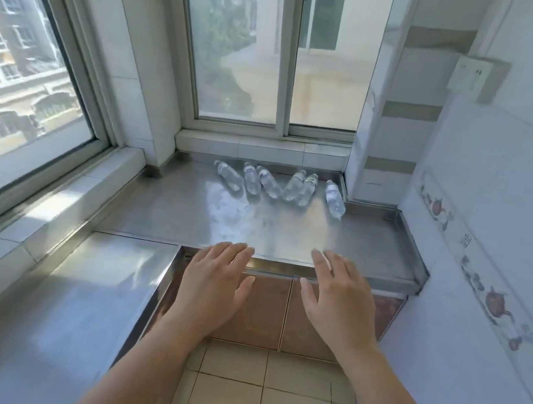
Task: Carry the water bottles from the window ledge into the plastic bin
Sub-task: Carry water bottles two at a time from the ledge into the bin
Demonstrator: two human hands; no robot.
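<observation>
Several clear water bottles (271, 183) lie on their sides in a row at the back of the steel counter (162, 212), just below the window ledge (258, 148). One bottle (335, 199) lies apart at the right end. My left hand (214, 279) and my right hand (342, 300) hover side by side over the counter's front edge, fingers spread, holding nothing. Both are well short of the bottles. No plastic bin is in view.
The steel counter runs in an L along the left wall under a large window (24, 51). A tiled wall (494, 215) with a socket plate (476, 77) closes the right side. Brown cabinet doors (260, 316) and a tiled floor (259, 401) lie below my hands.
</observation>
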